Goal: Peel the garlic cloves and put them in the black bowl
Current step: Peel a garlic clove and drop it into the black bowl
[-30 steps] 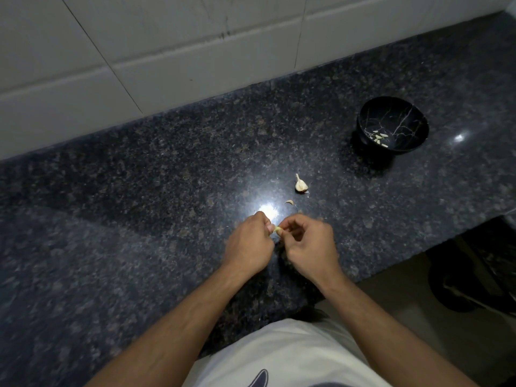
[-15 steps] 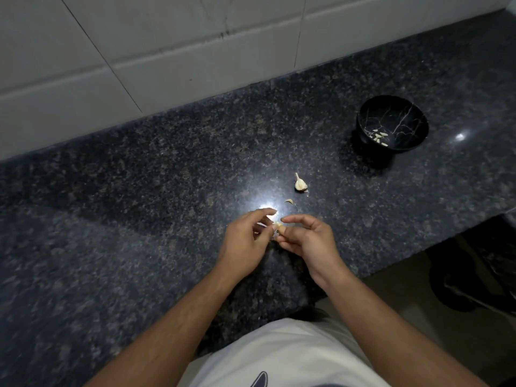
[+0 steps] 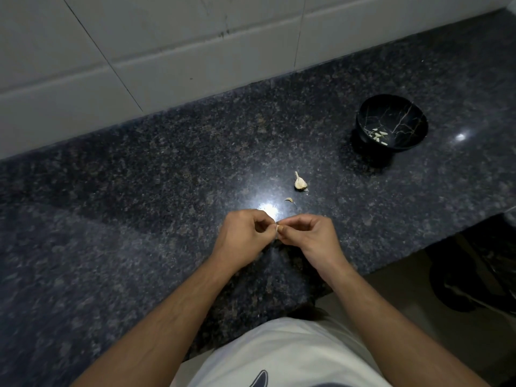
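My left hand [image 3: 245,236] and my right hand [image 3: 310,237] meet fingertip to fingertip just above the dark granite counter [image 3: 139,219]. Both pinch one small pale garlic clove [image 3: 277,228], mostly hidden by the fingers. A partial garlic bulb [image 3: 299,182] with its stem lies on the counter beyond my hands. A small curl of garlic skin [image 3: 289,200] lies between it and my fingers. The black bowl [image 3: 391,121] with thin gold veins stands at the far right and holds several peeled cloves [image 3: 379,136].
A white tiled wall [image 3: 167,51] runs along the back of the counter. The counter's front edge drops off at the lower right, where the floor and a dark object [image 3: 474,275] show. A bright light reflection sits on the granite just beyond my fingers.
Half a second ago the fingers of both hands were spread apart around the clove; now both hands are curled tight on it again, as they were a second ago.
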